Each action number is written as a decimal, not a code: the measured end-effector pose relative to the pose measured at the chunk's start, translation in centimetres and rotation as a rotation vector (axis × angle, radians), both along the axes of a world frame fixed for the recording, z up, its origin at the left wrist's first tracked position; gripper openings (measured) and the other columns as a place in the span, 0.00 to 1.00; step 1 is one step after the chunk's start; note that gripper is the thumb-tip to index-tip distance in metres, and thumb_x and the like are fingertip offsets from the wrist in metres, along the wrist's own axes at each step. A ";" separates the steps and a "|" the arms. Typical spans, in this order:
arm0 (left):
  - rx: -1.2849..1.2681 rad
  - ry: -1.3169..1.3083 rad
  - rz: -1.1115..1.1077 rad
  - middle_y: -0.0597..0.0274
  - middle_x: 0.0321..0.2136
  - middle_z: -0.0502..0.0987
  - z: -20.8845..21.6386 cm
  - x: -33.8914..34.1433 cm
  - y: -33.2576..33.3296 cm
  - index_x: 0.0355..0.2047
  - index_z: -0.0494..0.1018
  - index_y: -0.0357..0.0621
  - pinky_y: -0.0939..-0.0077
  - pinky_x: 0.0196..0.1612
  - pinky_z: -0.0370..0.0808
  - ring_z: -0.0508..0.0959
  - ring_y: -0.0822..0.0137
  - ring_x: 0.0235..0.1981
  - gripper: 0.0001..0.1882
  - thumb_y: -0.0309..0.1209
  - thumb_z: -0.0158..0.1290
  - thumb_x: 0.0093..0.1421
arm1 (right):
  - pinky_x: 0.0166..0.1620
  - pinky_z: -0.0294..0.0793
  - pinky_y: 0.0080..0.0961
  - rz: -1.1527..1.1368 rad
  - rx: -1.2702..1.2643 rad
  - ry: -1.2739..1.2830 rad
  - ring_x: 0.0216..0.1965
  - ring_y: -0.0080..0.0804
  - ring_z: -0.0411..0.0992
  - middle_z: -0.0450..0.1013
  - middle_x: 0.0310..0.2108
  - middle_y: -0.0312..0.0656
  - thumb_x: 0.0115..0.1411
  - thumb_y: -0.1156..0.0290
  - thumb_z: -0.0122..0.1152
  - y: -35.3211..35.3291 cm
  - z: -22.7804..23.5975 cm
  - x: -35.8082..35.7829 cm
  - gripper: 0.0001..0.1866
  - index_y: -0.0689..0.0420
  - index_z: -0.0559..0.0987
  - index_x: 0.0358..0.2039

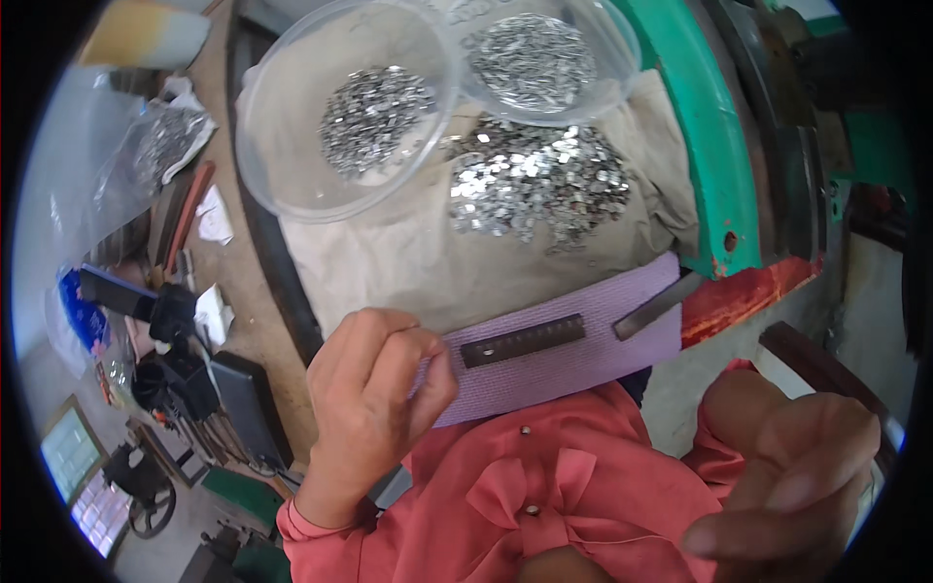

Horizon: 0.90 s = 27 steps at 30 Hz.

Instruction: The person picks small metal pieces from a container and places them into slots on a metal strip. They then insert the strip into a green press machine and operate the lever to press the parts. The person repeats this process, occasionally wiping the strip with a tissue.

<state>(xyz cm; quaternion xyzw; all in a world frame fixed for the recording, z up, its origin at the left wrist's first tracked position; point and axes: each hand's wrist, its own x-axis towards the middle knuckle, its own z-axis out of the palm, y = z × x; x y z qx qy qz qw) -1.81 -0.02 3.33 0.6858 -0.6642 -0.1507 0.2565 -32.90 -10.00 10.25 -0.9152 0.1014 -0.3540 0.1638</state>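
Observation:
My left hand is raised over the left end of a purple textured mat, its fingers curled in and the thumb pressed to them. Anything in that pinch is too small or hidden to see. Beside it a dark slotted strip lies on the purple mat, with one small shiny spot near its left end. A second dark bar rests aslant on the mat's right part. At the lower right, close to the camera and blurred, my right hand has bent fingers; whether they grip anything is unclear.
Loose small shiny metal pieces lie heaped on a beige cloth. Two clear plastic tubs behind hold more. A green machine frame stands on the right. Tools and a black clamp-like stand crowd the left side.

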 end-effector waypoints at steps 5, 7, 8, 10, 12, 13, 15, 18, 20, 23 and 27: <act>-0.094 -0.047 -0.090 0.60 0.29 0.75 2.8 -0.3 -3.2 0.28 0.75 0.41 0.76 0.23 0.68 0.72 0.70 0.21 0.13 0.15 0.62 0.42 | 0.50 0.63 0.17 0.013 0.138 -0.028 0.43 0.08 0.69 0.79 0.34 0.11 0.66 0.53 0.56 -0.8 -0.3 -2.1 0.10 0.22 0.83 0.43; -0.207 -0.129 -0.114 0.59 0.29 0.75 3.2 -0.1 -4.7 0.28 0.75 0.41 0.74 0.25 0.70 0.74 0.66 0.23 0.14 0.15 0.62 0.40 | 0.47 0.67 0.21 0.080 0.340 0.035 0.42 0.16 0.70 0.79 0.35 0.19 0.62 0.52 0.58 -1.0 0.4 -0.4 0.08 0.26 0.83 0.41; -0.266 -0.153 -0.142 0.59 0.28 0.75 3.2 -0.3 -5.7 0.28 0.74 0.41 0.73 0.27 0.71 0.75 0.64 0.25 0.14 0.15 0.61 0.40 | 0.43 0.72 0.26 0.047 0.483 0.137 0.41 0.27 0.72 0.77 0.34 0.27 0.56 0.53 0.64 -1.2 3.2 3.6 0.08 0.35 0.85 0.36; -0.379 -0.202 -0.158 0.58 0.27 0.75 3.1 0.2 -7.3 0.27 0.74 0.41 0.70 0.31 0.74 0.77 0.61 0.28 0.14 0.14 0.60 0.39 | 0.42 0.72 0.26 0.259 0.510 0.253 0.41 0.27 0.72 0.77 0.34 0.27 0.56 0.53 0.64 -2.4 3.6 5.9 0.08 0.35 0.85 0.36; -0.421 -0.237 -0.217 0.59 0.26 0.75 2.6 0.1 -9.9 0.27 0.75 0.40 0.70 0.32 0.74 0.77 0.61 0.28 0.12 0.15 0.60 0.41 | 0.42 0.72 0.26 0.406 0.509 0.306 0.40 0.27 0.72 0.77 0.34 0.27 0.57 0.53 0.64 -2.8 2.7 6.9 0.08 0.36 0.84 0.35; -0.387 -0.262 -0.222 0.59 0.26 0.76 2.8 -0.3 -11.0 0.28 0.75 0.40 0.69 0.32 0.74 0.77 0.61 0.28 0.11 0.15 0.61 0.43 | 0.42 0.72 0.26 0.448 0.508 0.311 0.40 0.27 0.72 0.77 0.34 0.27 0.57 0.53 0.64 -3.0 2.3 7.1 0.08 0.36 0.84 0.35; -0.311 -0.306 -0.200 0.56 0.29 0.76 2.5 -0.8 -12.7 0.30 0.76 0.40 0.65 0.37 0.75 0.78 0.57 0.31 0.08 0.20 0.60 0.47 | 0.42 0.72 0.27 0.522 0.508 0.311 0.40 0.27 0.72 0.77 0.34 0.28 0.57 0.53 0.64 -3.2 2.0 7.5 0.08 0.36 0.84 0.35; -0.278 -0.400 -0.206 0.49 0.32 0.77 1.2 -1.6 -15.9 0.30 0.76 0.38 0.59 0.44 0.76 0.79 0.49 0.37 0.06 0.27 0.56 0.53 | 0.41 0.72 0.27 0.545 0.517 0.281 0.40 0.27 0.72 0.77 0.34 0.28 0.57 0.53 0.64 -2.7 1.5 6.9 0.07 0.37 0.84 0.35; -0.368 -0.440 -0.281 0.47 0.30 0.78 0.1 -1.4 -17.5 0.27 0.75 0.35 0.59 0.44 0.76 0.79 0.49 0.37 0.04 0.24 0.54 0.52 | 0.41 0.72 0.27 0.540 0.526 0.240 0.40 0.28 0.72 0.77 0.34 0.28 0.57 0.54 0.64 -1.7 0.6 6.2 0.07 0.37 0.84 0.34; -0.361 -0.543 -0.350 0.47 0.33 0.80 -1.6 -1.2 -18.7 0.27 0.79 0.34 0.60 0.46 0.75 0.80 0.52 0.40 0.05 0.24 0.55 0.52 | 0.40 0.72 0.27 0.511 0.540 0.180 0.39 0.28 0.72 0.77 0.33 0.29 0.57 0.54 0.63 0.5 -1.9 5.6 0.07 0.37 0.84 0.34; -0.358 -0.526 -0.344 0.48 0.34 0.80 -2.0 -1.4 -18.5 0.27 0.81 0.35 0.60 0.49 0.74 0.80 0.54 0.44 0.06 0.23 0.55 0.53 | 0.40 0.72 0.28 0.484 0.532 0.154 0.39 0.28 0.72 0.77 0.33 0.29 0.57 0.54 0.63 2.3 -3.2 4.7 0.07 0.38 0.84 0.33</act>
